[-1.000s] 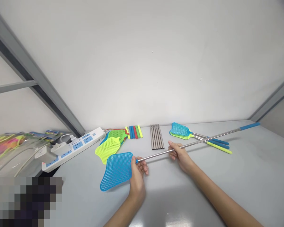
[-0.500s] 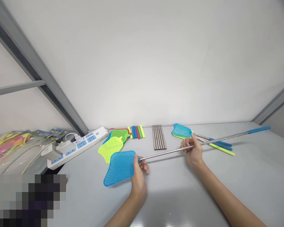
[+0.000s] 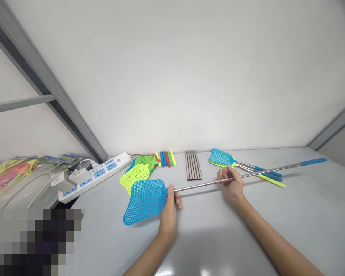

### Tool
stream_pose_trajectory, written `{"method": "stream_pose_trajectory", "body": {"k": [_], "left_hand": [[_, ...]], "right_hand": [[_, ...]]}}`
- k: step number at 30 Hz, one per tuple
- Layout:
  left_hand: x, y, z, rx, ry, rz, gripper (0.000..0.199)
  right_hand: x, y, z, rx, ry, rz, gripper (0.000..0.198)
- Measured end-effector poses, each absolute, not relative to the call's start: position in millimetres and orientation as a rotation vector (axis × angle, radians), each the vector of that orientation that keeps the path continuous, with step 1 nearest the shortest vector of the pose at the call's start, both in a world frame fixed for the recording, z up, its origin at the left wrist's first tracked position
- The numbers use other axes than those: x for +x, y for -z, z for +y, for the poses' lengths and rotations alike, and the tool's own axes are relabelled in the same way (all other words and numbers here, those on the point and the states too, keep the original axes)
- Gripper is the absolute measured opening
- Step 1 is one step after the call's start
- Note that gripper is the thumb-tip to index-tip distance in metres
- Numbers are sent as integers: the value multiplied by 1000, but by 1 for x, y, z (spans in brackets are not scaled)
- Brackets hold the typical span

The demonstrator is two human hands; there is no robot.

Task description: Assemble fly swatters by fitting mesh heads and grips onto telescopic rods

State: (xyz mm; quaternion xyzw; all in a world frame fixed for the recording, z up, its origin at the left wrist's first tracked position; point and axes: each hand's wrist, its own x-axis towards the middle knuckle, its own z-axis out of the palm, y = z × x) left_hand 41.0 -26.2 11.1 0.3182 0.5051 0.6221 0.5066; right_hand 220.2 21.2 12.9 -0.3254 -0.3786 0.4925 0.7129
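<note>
A blue fly swatter (image 3: 146,201) with a long, drawn-out metal rod and a blue grip at its right end lies across both hands, above the table. My left hand (image 3: 170,203) is closed around the neck, where the perforated head meets the rod. Farther along, my right hand (image 3: 232,184) pinches the metal rod near its middle. Behind my left hand lie loose swatter heads, a yellow one (image 3: 134,177) and a green one (image 3: 145,161) among them. Beyond my right hand, several swatters with handles are stacked, a blue head (image 3: 222,156) on top.
Several metal rods (image 3: 193,165) lie side by side at the table's back, beside a row of coloured grips (image 3: 167,158). A white power strip (image 3: 96,176) with plugs stands left, near clear plastic bags (image 3: 14,178). A wall (image 3: 189,76) rises behind the table.
The swatter head has turned slightly and shifted a little left, and more of its neck shows at my left hand. My right hand has moved slightly left. Both hands keep their hold.
</note>
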Motion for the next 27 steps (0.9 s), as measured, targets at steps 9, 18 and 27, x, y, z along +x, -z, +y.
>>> {"method": "stream_pose_trajectory", "body": {"k": [9, 18, 27], "left_hand": [[40, -5, -26, 829, -1430, 1189, 27], [37, -10, -25, 769, -1409, 906, 22], [36, -8, -27, 779, -1354, 739, 25]], "right_hand": [[223, -14, 22, -687, -1082, -863, 39], [217, -9, 18, -697, -1155, -995, 37], [219, -12, 18, -738, -1155, -1100, 38]]}}
